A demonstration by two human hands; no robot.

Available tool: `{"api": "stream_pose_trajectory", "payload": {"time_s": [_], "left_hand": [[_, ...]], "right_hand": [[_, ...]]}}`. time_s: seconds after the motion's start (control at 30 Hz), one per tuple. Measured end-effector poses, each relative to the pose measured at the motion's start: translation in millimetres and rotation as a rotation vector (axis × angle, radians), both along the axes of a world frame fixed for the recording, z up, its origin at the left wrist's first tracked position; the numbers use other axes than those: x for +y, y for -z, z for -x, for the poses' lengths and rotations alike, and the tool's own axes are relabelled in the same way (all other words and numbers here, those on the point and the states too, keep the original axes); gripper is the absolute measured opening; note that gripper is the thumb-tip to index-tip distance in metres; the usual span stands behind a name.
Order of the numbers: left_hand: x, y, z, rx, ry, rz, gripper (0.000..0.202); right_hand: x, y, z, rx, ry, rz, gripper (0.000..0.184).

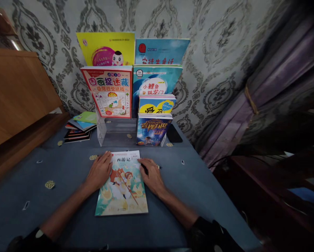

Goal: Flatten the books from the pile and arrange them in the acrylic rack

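A picture-covered storybook (124, 185) lies face up on the table in front of me, its cover showing two cartoon figures and a long staff. Along its upper left edge rests my left hand (100, 169), fingers stretched out and touching the side of the book. My right hand (152, 175) lies at the upper right edge, fingertips touching the cover's border, with a gap between thumb and fingers. Neither hand is wrapped round the book. Just beyond it stands a clear acrylic book rack (117, 134) with books on its tiers.
The rack holds a yellow book (107, 45), a red-bordered book (111, 92), teal books (159, 78) and a dark blue book (153, 131). A pile of thin books (79, 126) lies left of it, a black phone (174, 134) right. A purple curtain (230, 115) hangs at right.
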State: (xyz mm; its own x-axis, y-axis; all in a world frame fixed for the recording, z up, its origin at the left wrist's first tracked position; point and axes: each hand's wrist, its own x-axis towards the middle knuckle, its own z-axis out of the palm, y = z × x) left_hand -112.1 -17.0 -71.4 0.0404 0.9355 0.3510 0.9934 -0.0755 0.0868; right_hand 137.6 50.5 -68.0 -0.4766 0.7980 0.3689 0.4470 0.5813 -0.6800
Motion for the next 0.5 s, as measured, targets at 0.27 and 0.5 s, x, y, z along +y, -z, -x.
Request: {"api": "stream_pose_trajectory", "payload": {"time_s": [0.27,0.5], "left_hand": [[9.3,-2.5,-10.1,0.015,0.068,-0.004,0.045],[18.4,-1.9,-17.9,0.029,0.148,0.021,0.043]], "right_hand": [[2.2,6.4,-0.9,0.028,-0.015,-0.018,0.037],[1.3,6.3,-0.2,0.020,-0.004,-0.033,0.037]]}}
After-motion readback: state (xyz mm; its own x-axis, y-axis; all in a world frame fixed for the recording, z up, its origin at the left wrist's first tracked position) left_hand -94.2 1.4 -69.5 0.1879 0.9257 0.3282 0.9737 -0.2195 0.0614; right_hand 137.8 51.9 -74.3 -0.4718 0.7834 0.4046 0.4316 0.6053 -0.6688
